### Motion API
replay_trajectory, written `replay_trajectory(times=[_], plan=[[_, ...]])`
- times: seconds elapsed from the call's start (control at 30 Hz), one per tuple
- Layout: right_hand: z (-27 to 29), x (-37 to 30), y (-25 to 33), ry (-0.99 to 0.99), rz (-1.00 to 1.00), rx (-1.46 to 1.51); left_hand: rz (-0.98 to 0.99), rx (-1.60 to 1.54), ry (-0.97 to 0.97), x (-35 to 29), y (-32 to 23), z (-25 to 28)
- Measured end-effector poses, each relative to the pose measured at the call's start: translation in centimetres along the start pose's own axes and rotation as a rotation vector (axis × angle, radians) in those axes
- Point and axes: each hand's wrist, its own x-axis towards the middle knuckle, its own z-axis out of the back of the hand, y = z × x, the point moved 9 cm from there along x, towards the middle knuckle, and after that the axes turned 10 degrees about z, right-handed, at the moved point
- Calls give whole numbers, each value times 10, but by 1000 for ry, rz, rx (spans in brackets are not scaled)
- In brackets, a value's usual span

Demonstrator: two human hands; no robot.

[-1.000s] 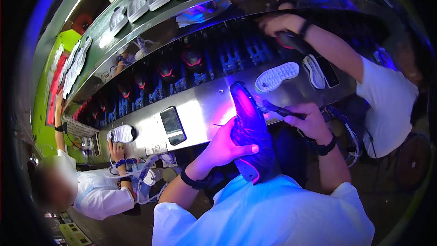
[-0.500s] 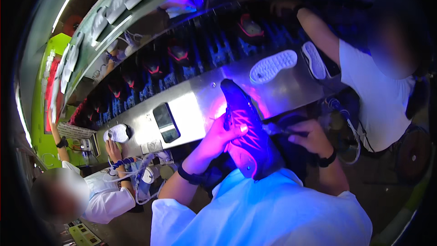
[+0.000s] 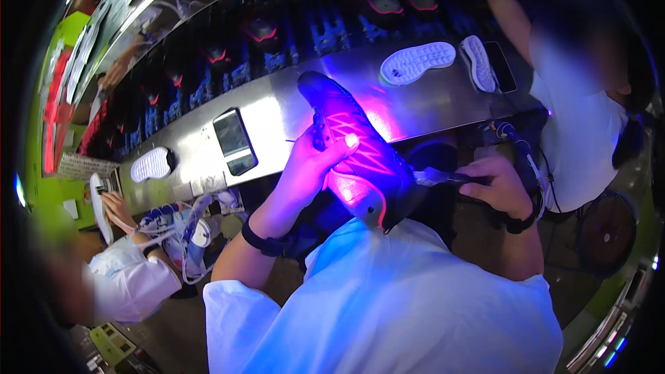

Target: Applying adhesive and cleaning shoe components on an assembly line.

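Observation:
A dark shoe upper (image 3: 364,145) with pink zigzag lines glows under violet light in front of my chest, its toe pointing up and to the left. My left hand (image 3: 305,166) is closed round its left side, thumb laid across the upper. In my right hand (image 3: 502,190) is the dark handle of a brush (image 3: 433,177). Its pale bristles point left at the shoe's right side, close to it; whether they touch it I cannot tell.
A metal bench (image 3: 277,90) runs ahead, bearing a phone (image 3: 235,141), a white sole (image 3: 418,63) and another sole (image 3: 479,64). Behind it, several dark shoes (image 3: 260,28) stand on a rack. One person (image 3: 582,138) sits at right; a person's hand (image 3: 118,209) at left holds a white sole (image 3: 100,208).
The shoe's toe has swung left, and my right hand with the brush has shifted right and up. At left, the co-worker now holds a white sole off the bench. The whole view has shifted.

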Motion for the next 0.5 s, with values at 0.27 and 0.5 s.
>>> replay_trajectory(times=[0.27,0.5], plan=[[3,-10,35,-182,141,-285,113,-215,-39,-7,21,7],[31,13,64,-233,265,-327,278,-330,-8,-11,25,-15]])
